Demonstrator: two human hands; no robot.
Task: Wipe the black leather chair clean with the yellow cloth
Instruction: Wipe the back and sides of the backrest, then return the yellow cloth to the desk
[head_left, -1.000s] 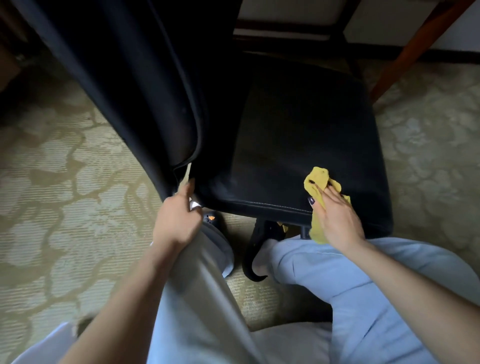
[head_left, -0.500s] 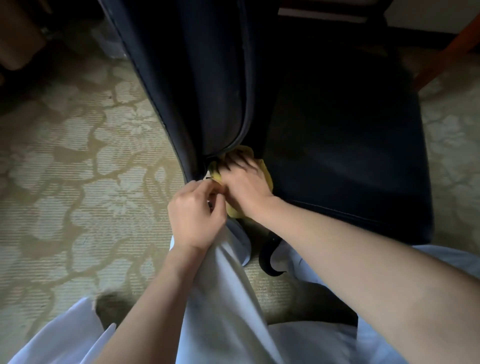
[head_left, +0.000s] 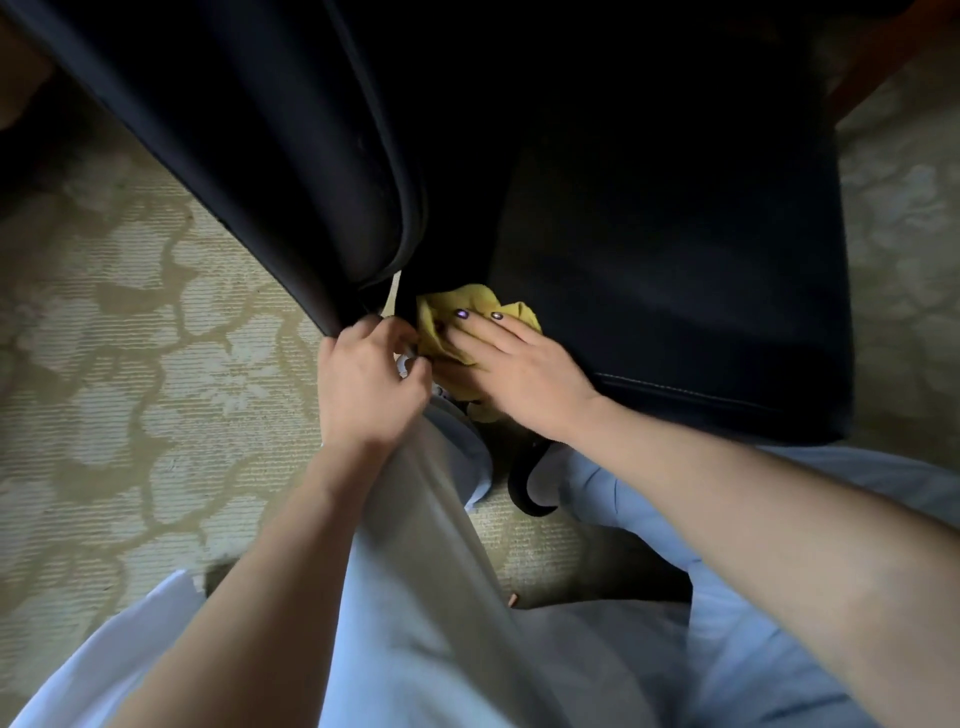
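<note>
Head view, single angle, looking down past the person's knees. The left grip (head_left: 371, 384) is closed, fingers curled at the lower corner of the backrest (head_left: 291, 156) of the black leather chair (head_left: 675, 260). As I read it, it holds that corner aside to open the gap where back meets seat, though its fingertips are partly hidden, so how firm the hold is cannot be confirmed. Just beside it, nearly touching at the thumb side, the right grip (head_left: 514, 374) lies flat with fingers extended, pressing down on the yellow cloth (head_left: 467, 306) rather than clutching it. The cloth is bunched under and ahead of the right grip's fingertips, on the near corner of the seat and pushed toward the crevice directly beyond the left grip's knuckles. The flat palm probably spreads pressure for a wiping stroke, and the bunched leading edge suits working into the seam. The seat surface stretches away to the right grip's outer side and is too dark to judge clean or dirty. Below both wrists are light trousers (head_left: 415, 571), and patterned carpet (head_left: 130, 364) lies to the left grip's outer side. Judgement: seam cleaning under way, broad seat likely still to be checked.
</note>
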